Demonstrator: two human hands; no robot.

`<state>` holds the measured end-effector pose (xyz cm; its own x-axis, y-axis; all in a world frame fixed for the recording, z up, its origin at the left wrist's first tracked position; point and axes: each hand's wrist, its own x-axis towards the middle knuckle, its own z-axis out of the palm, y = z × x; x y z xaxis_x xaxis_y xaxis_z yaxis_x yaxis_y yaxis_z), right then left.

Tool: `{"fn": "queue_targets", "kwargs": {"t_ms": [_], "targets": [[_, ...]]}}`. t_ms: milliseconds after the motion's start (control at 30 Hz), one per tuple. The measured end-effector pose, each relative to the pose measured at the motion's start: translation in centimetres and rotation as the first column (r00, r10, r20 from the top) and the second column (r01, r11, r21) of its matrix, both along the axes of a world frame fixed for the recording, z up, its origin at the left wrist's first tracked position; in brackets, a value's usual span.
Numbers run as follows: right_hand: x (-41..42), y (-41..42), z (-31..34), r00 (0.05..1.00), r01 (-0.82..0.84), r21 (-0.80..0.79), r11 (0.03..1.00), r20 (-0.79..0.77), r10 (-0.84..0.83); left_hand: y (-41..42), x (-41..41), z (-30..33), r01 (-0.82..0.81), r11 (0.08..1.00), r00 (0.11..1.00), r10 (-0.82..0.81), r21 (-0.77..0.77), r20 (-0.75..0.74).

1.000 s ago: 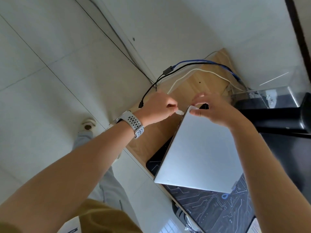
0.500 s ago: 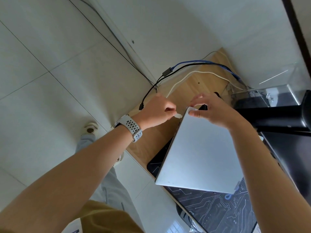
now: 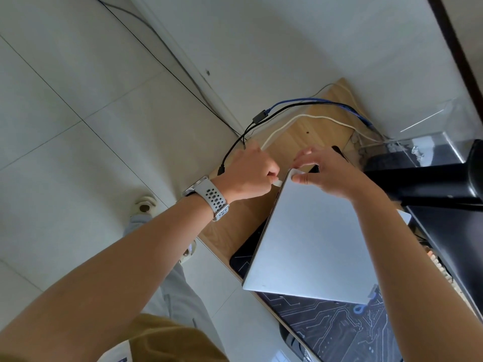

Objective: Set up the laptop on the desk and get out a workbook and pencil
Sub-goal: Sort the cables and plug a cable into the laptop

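The closed laptop (image 3: 313, 239) lies on the desk (image 3: 235, 220), partly over a dark mat (image 3: 339, 327); the left hand (image 3: 251, 176) pinches a white plug (image 3: 277, 183) just beside the laptop's far corner; the right hand (image 3: 329, 173) grips that corner with curled fingers; a white cable (image 3: 300, 117) arcs behind; no workbook or pencil shows.

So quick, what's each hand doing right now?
Left hand: pinching the white cable plug at the laptop edge.
Right hand: fingers gripping the laptop's back corner.
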<state>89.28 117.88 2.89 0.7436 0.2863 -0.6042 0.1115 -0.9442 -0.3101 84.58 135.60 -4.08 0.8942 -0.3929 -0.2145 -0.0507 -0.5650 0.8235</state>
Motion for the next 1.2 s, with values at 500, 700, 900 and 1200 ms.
{"fn": "queue_targets", "kwargs": {"t_ms": [500,700,900,1200], "targets": [[-0.4,0.4,0.1,0.994,0.109,0.102,0.989,-0.038,-0.106,-0.7,-0.6,0.2,-0.06,0.998,0.997,0.06,0.002,-0.039],[-0.9,0.5,1.2,0.992,0.126,0.123,0.984,-0.036,-0.123,1.4,1.2,3.0,-0.043,0.996,0.993,0.034,-0.076,-0.11],[-0.3,1.1,5.3,0.884,0.354,0.512,0.783,0.089,-0.459,5.2,4.4,8.5,-0.209,0.972,0.976,0.201,-0.109,-0.078],[0.1,1.0,14.2,0.775,0.238,0.808,0.539,0.176,-0.607,7.8,4.2,16.3,-0.359,0.789,0.932,0.324,-0.498,-0.159]]}}
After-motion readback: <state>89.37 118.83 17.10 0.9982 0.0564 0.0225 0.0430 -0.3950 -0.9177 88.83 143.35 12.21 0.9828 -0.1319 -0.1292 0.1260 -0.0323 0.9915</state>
